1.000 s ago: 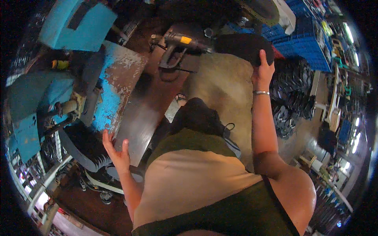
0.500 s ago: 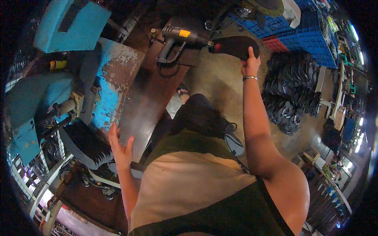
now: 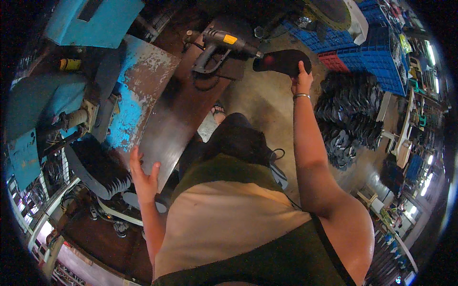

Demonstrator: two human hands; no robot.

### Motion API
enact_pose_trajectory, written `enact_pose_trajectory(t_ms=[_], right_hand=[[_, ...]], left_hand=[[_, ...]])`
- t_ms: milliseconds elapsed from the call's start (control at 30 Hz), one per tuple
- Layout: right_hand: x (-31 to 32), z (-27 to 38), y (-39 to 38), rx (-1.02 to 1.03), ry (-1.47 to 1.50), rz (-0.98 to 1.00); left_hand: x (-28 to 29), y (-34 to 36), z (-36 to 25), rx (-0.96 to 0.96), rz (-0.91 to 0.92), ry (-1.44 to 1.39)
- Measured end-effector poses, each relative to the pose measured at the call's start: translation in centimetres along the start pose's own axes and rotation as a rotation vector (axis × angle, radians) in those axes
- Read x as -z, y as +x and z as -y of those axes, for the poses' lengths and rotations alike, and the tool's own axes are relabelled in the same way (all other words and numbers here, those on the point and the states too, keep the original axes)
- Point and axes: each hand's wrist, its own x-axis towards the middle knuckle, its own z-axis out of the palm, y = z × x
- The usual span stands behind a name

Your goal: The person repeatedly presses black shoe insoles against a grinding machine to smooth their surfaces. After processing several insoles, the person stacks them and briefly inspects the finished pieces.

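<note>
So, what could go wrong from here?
The dark sole piece could scorch: the heat gun points its nozzle at it, and a reddish spot shows there. The right hand might get burned if it drifted toward that nozzle. The piece might also drop, as only that hand holds it.

Your sole-shaped piece (image 3: pixel 285 59): matt. Your bracelet (image 3: pixel 301 96): shiny, metal-looking. Worktop (image 3: pixel 174 131) near you: smooth, glossy. Blue-painted panel (image 3: pixel 138 88): rough, flaking. Crates (image 3: pixel 379 66) beyond you: plastic.
</note>
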Motion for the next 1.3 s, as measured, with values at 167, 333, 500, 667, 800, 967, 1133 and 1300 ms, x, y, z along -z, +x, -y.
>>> enact_pose_trajectory(t_ms=[167,333,500,667,800,967,1133,1300], right_hand=[[1.3,-1.1,2.0,-0.007,0.064,-0.030],[4.3,2.7,2.3,0.315,-0.540,-0.121],[0.2,11.9,-5.8,0.564,-0.535,0.138],[-12.0,16.8,-17.6,0.448,-0.170,0.431],[-23.2,14.3,-26.2,0.837,-0.579,0.708],[-36.7,9.1,-34.6,-0.053,0.162,1.027],[-44.9,-0.4,-37.2,-0.217,-0.069,1.128],[-47.2,-7.4,-34.7,-0.338,-0.152,1.132]], left_hand=[[0.5,0.9,0.5,-0.034,-0.048,0.021],[0.7,4.1,1.9,-0.073,-0.070,0.126],[0.3,12.9,4.4,-0.081,-0.247,0.190],[1.8,25.0,6.3,-0.078,-0.337,0.353],[4.4,30.0,6.9,0.185,-0.053,0.575],[2.8,27.4,5.4,-0.012,0.135,0.586],[-3.0,15.1,5.2,-0.084,0.148,0.283],[-2.9,8.4,9.1,0.108,0.120,0.250]])
